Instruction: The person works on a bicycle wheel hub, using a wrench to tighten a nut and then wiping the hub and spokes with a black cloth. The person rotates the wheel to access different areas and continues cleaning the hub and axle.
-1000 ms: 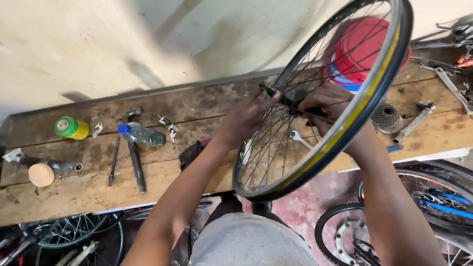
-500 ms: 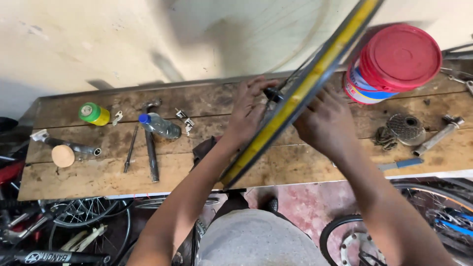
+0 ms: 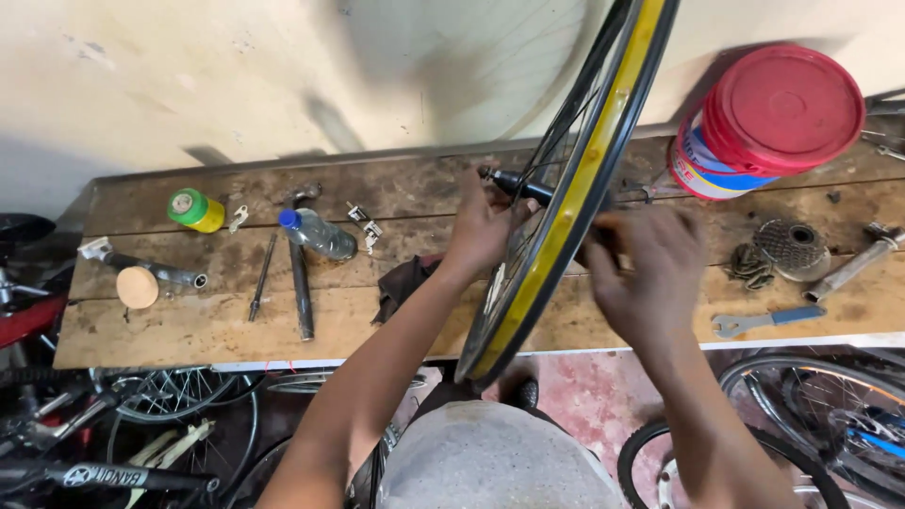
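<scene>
Standing edge-on between both hands, wheel [image 3: 566, 203] has left fingers [image 3: 490, 203] clamped on its axle [image 3: 517, 182]; right fingers [image 3: 627, 236] blurred, grip unclear.

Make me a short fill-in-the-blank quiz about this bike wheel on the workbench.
1. The spoked bicycle wheel's rim is lined in ____.
2. The left hand holds the wheel's black ____.
3. The round plastic bucket has a ____ lid.
4. The clear plastic bottle has a ____ cap.

Missing words: yellow; axle; red; blue
</scene>
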